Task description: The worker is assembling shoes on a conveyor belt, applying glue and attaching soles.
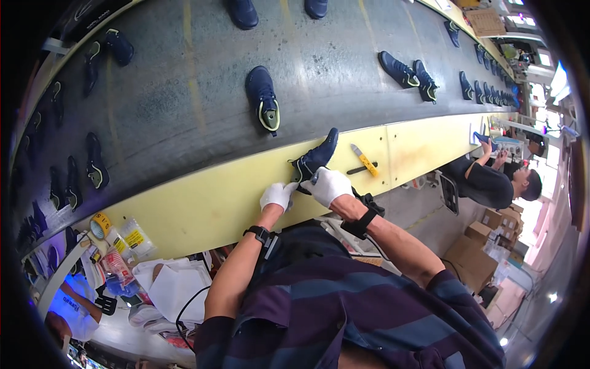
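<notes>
A dark navy sneaker (318, 155) is tilted over the yellow ledge, its toe pointing away and to the right. My left hand (278, 195), in a white glove, is closed at the heel end of the sneaker. Gloved in white too, my right hand (330, 186) grips the sneaker's side by the collar with bent fingers. The fingertips inside the collar are partly hidden. Just right of the sneaker, a yellow-handled utility knife (369, 165) lies across a thin black tool (356, 170) on the ledge.
Beyond the yellow ledge (203, 212) runs a dark conveyor belt (332, 67) carrying many navy shoes, the nearest a single sneaker (262, 98). Yellow tape (100, 226) and plastic bags (137, 238) lie at the ledge's left end. A seated co-worker (491, 181) holds a shoe at the right.
</notes>
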Available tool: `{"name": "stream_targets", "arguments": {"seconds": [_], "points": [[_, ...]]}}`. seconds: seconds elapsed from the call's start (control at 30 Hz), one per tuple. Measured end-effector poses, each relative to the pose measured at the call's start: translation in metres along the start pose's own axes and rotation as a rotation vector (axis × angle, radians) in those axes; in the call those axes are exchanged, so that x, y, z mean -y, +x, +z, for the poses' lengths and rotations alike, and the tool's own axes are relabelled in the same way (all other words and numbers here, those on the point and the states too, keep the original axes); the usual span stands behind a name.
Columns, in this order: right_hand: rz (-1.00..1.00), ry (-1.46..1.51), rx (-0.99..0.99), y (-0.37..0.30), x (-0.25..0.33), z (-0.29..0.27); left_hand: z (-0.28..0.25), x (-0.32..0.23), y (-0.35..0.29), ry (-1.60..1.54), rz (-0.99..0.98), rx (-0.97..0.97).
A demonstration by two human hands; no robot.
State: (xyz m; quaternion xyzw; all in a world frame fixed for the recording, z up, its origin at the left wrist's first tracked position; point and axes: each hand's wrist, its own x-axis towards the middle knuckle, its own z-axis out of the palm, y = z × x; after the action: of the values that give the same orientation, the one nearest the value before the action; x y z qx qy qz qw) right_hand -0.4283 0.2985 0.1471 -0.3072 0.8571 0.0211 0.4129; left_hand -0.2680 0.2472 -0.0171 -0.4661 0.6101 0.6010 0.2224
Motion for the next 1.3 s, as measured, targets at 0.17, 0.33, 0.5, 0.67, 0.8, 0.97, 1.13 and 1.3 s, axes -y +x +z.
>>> {"name": "stream_targets", "arguments": {"seconds": [0.17, 0.33, 0.5, 0.67, 0.8, 0.97, 1.13, 1.3], "points": [[-0.049, -0.048, -0.024, 0.007, 0.006, 0.000, -0.001, -0.013, -0.004, 0.082, -0.080, 0.049], [-0.039, -0.066, 0.055, 0.031, 0.038, -0.008, 0.000, -0.007, -0.006, -0.017, -0.071, 0.045], [-0.119, -0.130, 0.003, 0.061, 0.047, -0.002, -0.003, -0.017, -0.011, -0.114, -0.042, 0.027], [-0.008, -0.135, 0.105, 0.078, 0.073, -0.022, 0.001, -0.012, -0.008, -0.178, -0.070, 0.031], [-0.156, -0.058, 0.002, 0.057, 0.045, -0.026, 0.001, -0.014, -0.011, -0.106, -0.082, 0.036], [-0.126, 0.190, -0.213, 0.009, -0.016, -0.010, 0.008, -0.016, -0.005, 0.107, -0.064, -0.041], [-0.105, 0.180, -0.185, -0.011, -0.066, -0.005, 0.006, -0.022, -0.005, 0.070, -0.071, 0.046], [-0.147, 0.139, -0.299, -0.015, -0.151, -0.035, -0.003, -0.026, 0.000, 0.244, -0.076, -0.059]]}}
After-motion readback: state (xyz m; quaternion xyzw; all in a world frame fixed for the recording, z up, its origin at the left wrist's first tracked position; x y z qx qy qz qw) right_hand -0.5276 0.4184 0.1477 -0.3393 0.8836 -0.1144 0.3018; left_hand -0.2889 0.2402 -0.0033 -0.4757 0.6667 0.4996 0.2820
